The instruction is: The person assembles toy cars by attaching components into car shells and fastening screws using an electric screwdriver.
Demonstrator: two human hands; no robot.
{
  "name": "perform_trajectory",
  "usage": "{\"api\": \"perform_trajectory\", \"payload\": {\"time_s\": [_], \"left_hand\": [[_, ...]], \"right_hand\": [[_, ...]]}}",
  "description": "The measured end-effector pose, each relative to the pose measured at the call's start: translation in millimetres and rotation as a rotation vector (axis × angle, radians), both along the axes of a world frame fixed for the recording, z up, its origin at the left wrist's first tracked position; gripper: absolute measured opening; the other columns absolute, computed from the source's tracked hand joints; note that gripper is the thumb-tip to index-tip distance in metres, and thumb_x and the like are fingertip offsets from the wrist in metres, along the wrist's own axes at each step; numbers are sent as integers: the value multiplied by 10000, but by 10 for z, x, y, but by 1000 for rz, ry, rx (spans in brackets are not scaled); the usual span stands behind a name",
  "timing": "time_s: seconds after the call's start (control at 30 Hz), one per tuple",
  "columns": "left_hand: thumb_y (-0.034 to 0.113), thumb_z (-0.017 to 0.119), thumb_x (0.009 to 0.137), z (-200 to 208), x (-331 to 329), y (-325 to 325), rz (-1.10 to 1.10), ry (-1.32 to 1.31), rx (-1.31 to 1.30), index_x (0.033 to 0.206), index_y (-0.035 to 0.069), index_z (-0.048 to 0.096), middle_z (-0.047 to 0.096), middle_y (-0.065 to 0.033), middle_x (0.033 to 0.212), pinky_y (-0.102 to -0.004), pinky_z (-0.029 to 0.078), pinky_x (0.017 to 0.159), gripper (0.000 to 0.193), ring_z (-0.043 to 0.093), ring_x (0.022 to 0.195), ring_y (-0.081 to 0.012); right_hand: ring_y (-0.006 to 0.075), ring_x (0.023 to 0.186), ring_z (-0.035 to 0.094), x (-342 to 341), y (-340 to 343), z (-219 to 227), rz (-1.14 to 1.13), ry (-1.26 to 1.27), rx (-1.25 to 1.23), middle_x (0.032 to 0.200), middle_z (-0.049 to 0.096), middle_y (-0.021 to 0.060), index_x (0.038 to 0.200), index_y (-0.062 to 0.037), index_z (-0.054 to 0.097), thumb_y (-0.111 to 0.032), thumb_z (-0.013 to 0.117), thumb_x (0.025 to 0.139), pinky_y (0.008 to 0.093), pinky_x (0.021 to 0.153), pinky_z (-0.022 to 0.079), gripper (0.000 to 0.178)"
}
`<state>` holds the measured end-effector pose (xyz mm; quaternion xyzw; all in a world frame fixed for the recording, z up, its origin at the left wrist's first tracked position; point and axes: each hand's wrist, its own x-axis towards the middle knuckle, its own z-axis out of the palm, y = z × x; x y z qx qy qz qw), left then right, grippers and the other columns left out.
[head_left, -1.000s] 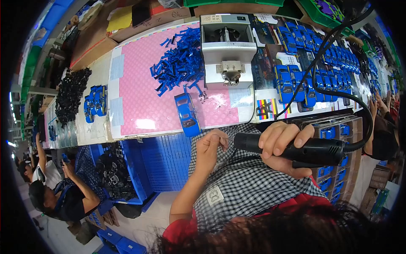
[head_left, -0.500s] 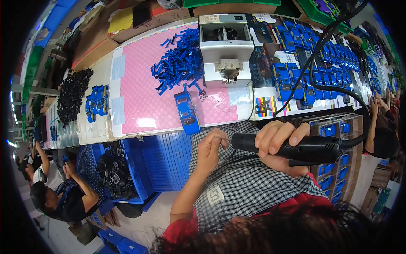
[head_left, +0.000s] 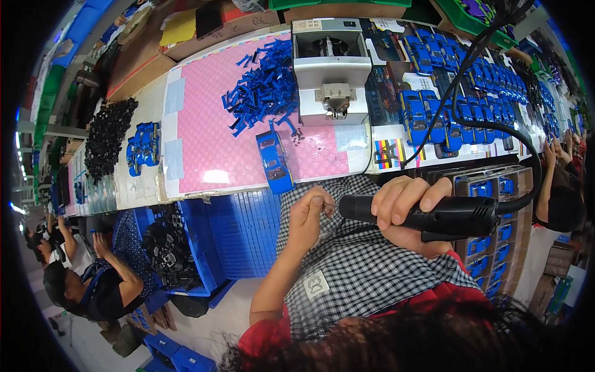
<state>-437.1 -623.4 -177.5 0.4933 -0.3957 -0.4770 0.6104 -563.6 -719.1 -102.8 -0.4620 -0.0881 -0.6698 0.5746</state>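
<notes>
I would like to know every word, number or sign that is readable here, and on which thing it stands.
I do not copy wording; I only say where it stands.
Machine: small label with characters on top.
Brown box: handwritten marks, too small to read surely.
White sheet: large black marks beside colour bars.
Apron patch: dark marks, unclear.

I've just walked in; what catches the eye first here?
Low and right of centre, the right hand holds a black corded tool, its front end towards the left hand. Beyond, blue parts lie heaped on a pink mat, one blue toy car at its near edge. Rows of blue cars sit further right.
</notes>
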Motion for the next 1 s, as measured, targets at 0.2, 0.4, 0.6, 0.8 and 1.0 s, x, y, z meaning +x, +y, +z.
{"api": "perform_trajectory", "payload": {"time_s": [0.2,0.4,0.6,0.8,1.0], "left_hand": [[239,406,988,38,-56,42,65,40,83,809,4,530,499,-20,701,-216,411,576,320,468,639,-82],[235,413,987,91,-90,51,122,60,214,823,1,553,516,-10,664,-202,400,542,319,473,597,-66],[248,403,991,80,-65,37,129,83,259,821,-1,578,538,-3,648,-188,384,513,348,468,568,-44],[126,572,869,65,203,-97,320,-908,0,1041,-25,557,574,-168,914,-361,457,739,230,540,822,-285],[118,676,742,45,754,-616,473,-1399,163,1203,-45,440,417,-225,1235,-416,420,849,543,423,1086,-386]], "right_hand": [[198,553,546,8,-7,-20,102,-50,-29,727,542,107,1010,-48,418,-454,699,770,291,488,466,548],[166,476,579,58,-31,-44,-14,-21,-252,671,550,79,969,-45,408,-498,668,777,283,475,517,558],[170,478,583,98,-37,-109,-6,27,-353,672,561,81,970,-34,425,-506,691,754,292,465,520,583],[165,478,584,108,-152,-156,-48,31,-357,669,562,77,967,-37,424,-514,699,742,287,466,519,595],[161,482,573,38,-199,-150,-133,58,-343,664,542,67,979,-58,403,-551,652,764,290,491,508,593]]}}
